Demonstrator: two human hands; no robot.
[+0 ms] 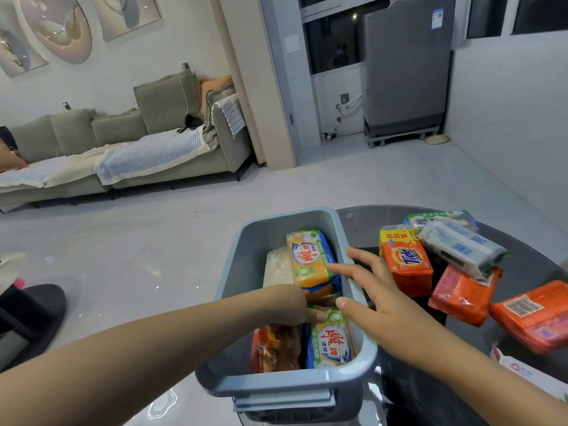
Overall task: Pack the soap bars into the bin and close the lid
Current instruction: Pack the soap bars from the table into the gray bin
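Left hand (289, 305) reached down into the bin (353, 358), fingers among the packed bars (310, 259); whether closed on one, impossible to tell. Right hand (378, 290) hovered over the bin's right rim, fingers spread, holding nothing. Packing partly done: about 4 bars inside, at least 5 more (405, 265) heaped just beside on the dark glass table (522, 272). Lid not seen. Best, by judgement, to stand bars on edge and press them snug, leaving room for the rest below the rim. Beyond: pale tiled floor (153, 241), grey sofa (123, 149), tall grey appliance (405, 66).
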